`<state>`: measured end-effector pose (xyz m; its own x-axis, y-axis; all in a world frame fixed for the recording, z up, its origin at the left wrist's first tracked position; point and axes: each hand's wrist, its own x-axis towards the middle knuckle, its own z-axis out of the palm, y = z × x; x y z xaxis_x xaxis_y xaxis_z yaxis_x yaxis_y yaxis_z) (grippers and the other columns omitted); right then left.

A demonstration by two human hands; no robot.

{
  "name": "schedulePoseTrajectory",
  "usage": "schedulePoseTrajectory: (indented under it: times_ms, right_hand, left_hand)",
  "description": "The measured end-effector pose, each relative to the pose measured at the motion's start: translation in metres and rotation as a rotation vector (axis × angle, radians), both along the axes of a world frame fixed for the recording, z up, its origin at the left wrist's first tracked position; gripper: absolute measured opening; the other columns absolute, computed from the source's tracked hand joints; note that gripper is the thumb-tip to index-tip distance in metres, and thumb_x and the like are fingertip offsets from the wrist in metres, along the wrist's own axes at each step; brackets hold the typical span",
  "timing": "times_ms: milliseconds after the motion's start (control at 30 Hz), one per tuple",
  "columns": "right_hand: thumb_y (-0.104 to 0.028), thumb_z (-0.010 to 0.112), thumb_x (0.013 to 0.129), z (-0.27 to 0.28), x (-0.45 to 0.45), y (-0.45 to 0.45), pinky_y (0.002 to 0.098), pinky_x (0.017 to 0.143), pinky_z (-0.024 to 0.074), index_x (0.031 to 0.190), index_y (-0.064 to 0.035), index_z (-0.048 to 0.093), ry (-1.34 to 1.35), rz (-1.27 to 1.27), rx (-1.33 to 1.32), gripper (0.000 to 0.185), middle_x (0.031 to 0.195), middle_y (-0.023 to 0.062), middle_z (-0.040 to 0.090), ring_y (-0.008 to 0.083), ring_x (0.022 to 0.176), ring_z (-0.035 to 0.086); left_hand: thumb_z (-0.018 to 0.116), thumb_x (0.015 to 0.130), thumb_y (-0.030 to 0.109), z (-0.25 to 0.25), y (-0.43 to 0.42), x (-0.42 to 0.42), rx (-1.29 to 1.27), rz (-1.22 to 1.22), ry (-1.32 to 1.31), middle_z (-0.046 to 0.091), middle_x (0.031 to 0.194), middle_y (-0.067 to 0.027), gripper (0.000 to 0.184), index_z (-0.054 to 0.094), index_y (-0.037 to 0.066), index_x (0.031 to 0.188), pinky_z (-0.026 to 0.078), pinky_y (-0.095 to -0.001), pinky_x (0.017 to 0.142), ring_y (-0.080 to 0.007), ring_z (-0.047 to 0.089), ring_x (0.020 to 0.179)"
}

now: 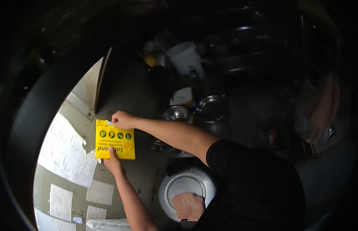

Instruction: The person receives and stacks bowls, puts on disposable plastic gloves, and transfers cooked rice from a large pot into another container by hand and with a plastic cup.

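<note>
My left hand (114, 165) grips a yellow packet of disposable gloves (115, 139), its thumb lying across the printed front. The packet is held against or close in front of the wall, and its lettering appears upside down. At the packet's upper edge, the fingers of my right hand (123, 119) are pinched together. A small pale piece, which looks like a disposable glove (110, 123), shows at those fingertips. Most of it is hidden by the hand and the packet.
Paper sheets (99, 192) are stuck to the wall on the left. A round metal lid (167, 196) with a brown cloth (189, 206) lies below. Metal bowls (176, 113), a pan (211, 109) and a white bucket (184, 57) stand in the dim area behind my right arm.
</note>
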<state>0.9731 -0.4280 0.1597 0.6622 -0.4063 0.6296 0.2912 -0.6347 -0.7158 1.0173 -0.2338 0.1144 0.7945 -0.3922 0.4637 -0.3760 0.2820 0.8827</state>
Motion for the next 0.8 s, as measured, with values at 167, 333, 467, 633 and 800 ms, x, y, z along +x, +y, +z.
schedulePoseTrajectory:
  times_ms: [167,333,467,633,800]
  right_hand:
    - [-0.010,0.071,0.075,0.025,-0.033,-0.014,0.0311,0.060,0.0488,0.082,0.0030,0.066,0.300,0.389,0.375,0.015,0.076,0.0106,0.066,0.0169,0.069,0.062]
    - [-0.005,0.076,0.070,0.042,-0.049,-0.010,0.0315,0.057,0.0484,0.082,0.0027,0.064,0.373,0.201,0.118,0.018,0.079,0.0117,0.065,0.0180,0.069,0.061]
    - [-0.006,0.077,0.068,0.039,-0.032,-0.015,0.0291,0.052,0.0420,0.083,0.0000,0.063,0.336,0.271,0.384,0.021,0.077,0.0098,0.064,0.0172,0.065,0.058]
    - [-0.012,0.078,0.066,0.028,-0.022,-0.025,0.0302,0.059,0.0429,0.089,0.0031,0.067,0.266,0.256,0.124,0.029,0.080,0.0094,0.065,0.0164,0.066,0.057]
    - [-0.008,0.073,0.075,0.043,-0.026,-0.044,0.0370,0.070,0.0472,0.088,-0.0066,0.055,0.106,0.554,0.759,0.022,0.090,0.0073,0.061,0.0219,0.084,0.060]
  left_hand:
    - [0.057,0.092,0.011,-0.005,-0.008,0.011,-0.220,-0.126,0.068,0.055,0.119,-0.0131,0.039,0.041,-0.002,0.125,0.045,-0.0334,0.089,-0.0202,0.055,0.103]
    - [0.057,0.091,0.009,-0.003,-0.006,0.022,-0.209,-0.204,0.089,0.055,0.118,-0.0123,0.039,0.040,0.000,0.126,0.046,-0.0330,0.090,-0.0194,0.055,0.104]
    - [0.057,0.091,0.008,-0.007,-0.002,0.031,-0.188,-0.209,0.119,0.056,0.117,-0.0124,0.038,0.042,0.000,0.125,0.046,-0.0327,0.089,-0.0195,0.055,0.103]
    - [0.059,0.089,0.008,-0.013,0.001,0.044,-0.233,-0.309,0.151,0.056,0.119,-0.0130,0.039,0.043,0.000,0.125,0.045,-0.0347,0.091,-0.0229,0.056,0.105]
    - [0.060,0.088,0.005,-0.017,0.004,0.054,-0.258,-0.289,0.167,0.059,0.111,-0.0105,0.034,0.048,0.000,0.119,0.045,-0.0338,0.089,-0.0204,0.057,0.099]
